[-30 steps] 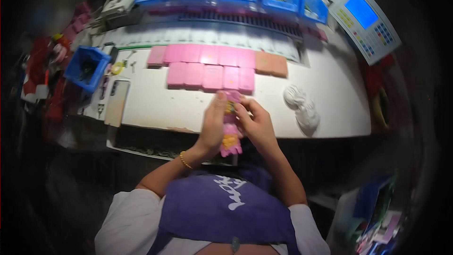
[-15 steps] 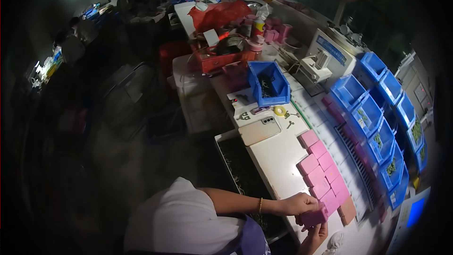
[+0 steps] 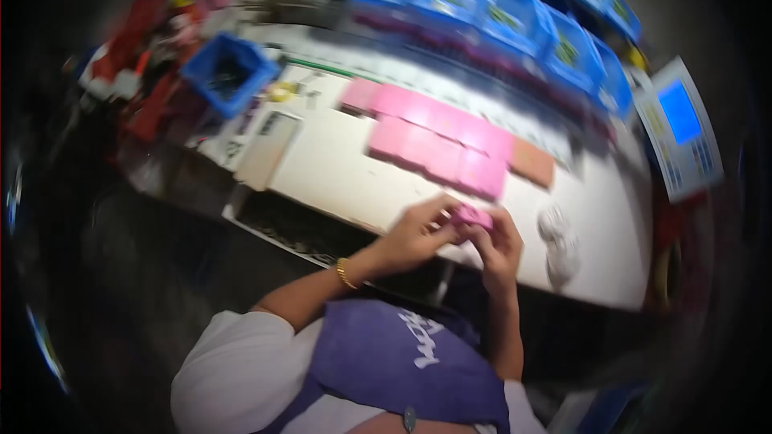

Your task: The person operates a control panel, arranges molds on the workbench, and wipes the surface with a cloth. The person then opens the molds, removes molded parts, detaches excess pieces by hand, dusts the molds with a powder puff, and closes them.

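Observation:
Between both hands, just off the front edge of the row of blocks, is a pink rubber mould (image 3: pixel 472 215), a small block blurred by motion. My left hand (image 3: pixel 420 231) grips its left side with thumb and fingers, a gold bracelet on the wrist. From the right, my right hand (image 3: pixel 500 247) pinches the same mould. Whether it is parted or whole cannot be made out. Beyond the hands, more pink moulds (image 3: pixel 434 153) lie side by side in two rows on the white table (image 3: pixel 330 185). A brown-orange block (image 3: pixel 532 162) touches their right end.
Crumpled white material (image 3: pixel 560 245) lies right of my hands. A phone (image 3: pixel 269 149), a yellow tape roll (image 3: pixel 283 92) and a blue bin (image 3: pixel 229 74) are at left. Blue bins (image 3: pixel 515 16) holding green pieces line the back. A device with a blue screen (image 3: pixel 680 112) stands at right.
The view has swung round to the right, so the table now runs across it. Both hands still hold the pink mould, now turned and nearer my body.

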Action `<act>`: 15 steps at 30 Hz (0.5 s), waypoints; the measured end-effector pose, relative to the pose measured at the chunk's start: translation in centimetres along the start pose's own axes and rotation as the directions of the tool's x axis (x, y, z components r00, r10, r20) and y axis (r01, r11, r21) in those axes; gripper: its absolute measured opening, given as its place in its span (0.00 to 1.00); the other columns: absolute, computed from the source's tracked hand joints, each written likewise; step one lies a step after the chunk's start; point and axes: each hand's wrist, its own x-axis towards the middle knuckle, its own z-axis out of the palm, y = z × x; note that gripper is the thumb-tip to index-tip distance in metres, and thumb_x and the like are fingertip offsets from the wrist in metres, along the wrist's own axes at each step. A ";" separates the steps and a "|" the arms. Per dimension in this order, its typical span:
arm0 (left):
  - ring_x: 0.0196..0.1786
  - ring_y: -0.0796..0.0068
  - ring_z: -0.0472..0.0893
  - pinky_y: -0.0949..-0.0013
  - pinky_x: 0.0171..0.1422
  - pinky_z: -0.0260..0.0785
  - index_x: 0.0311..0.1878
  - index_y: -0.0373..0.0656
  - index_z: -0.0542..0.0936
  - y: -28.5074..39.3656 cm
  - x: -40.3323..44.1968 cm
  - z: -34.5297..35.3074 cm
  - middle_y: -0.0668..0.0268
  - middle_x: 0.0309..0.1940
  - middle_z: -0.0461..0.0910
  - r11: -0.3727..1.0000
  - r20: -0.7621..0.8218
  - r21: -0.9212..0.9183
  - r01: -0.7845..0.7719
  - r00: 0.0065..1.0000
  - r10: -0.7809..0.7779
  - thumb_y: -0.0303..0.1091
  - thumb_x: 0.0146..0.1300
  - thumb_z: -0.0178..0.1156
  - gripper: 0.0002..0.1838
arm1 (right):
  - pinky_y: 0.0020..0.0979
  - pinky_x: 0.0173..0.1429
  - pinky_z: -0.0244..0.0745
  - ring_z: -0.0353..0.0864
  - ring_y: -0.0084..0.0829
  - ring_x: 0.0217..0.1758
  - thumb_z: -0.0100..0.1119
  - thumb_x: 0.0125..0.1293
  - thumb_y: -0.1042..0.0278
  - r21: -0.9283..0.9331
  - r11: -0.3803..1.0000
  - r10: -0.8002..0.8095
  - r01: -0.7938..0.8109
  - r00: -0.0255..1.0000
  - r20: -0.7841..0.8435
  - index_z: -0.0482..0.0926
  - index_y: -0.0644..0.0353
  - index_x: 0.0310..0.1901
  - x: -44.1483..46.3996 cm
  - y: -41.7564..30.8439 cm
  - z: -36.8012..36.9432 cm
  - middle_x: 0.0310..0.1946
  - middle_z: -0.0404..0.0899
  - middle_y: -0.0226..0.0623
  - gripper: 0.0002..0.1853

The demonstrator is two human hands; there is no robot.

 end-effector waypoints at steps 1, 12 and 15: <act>0.51 0.77 0.83 0.70 0.53 0.79 0.59 0.37 0.74 -0.2 -0.2 -0.1 0.65 0.47 0.80 1.000 0.024 -0.015 0.020 1.000 -0.019 0.27 0.73 0.59 0.14 | 0.25 0.49 0.73 0.78 0.21 0.42 0.64 0.68 0.75 -0.032 0.998 -0.051 0.051 0.999 0.003 0.79 0.66 0.45 0.0 0.2 -0.1 0.38 0.81 0.33 0.08; 0.42 0.79 0.81 0.72 0.44 0.76 0.49 0.36 0.80 -0.6 -0.3 -0.7 0.65 0.44 0.82 0.953 -0.018 0.254 -0.162 0.985 0.172 0.28 0.69 0.65 0.09 | 0.25 0.48 0.74 0.77 0.20 0.39 0.65 0.69 0.71 -0.109 0.993 -0.032 0.037 0.998 0.045 0.78 0.64 0.56 -0.7 -1.2 -0.2 0.45 0.82 0.34 0.16; 0.45 0.72 0.85 0.70 0.47 0.82 0.53 0.36 0.81 -0.2 -0.3 -2.3 0.61 0.46 0.82 0.809 -0.044 0.553 -0.200 0.963 0.267 0.23 0.67 0.63 0.12 | 0.25 0.47 0.74 0.76 0.20 0.39 0.66 0.69 0.72 -0.236 0.971 -0.058 0.036 0.994 -0.088 0.77 0.62 0.60 -0.5 -0.1 -1.4 0.50 0.81 0.35 0.19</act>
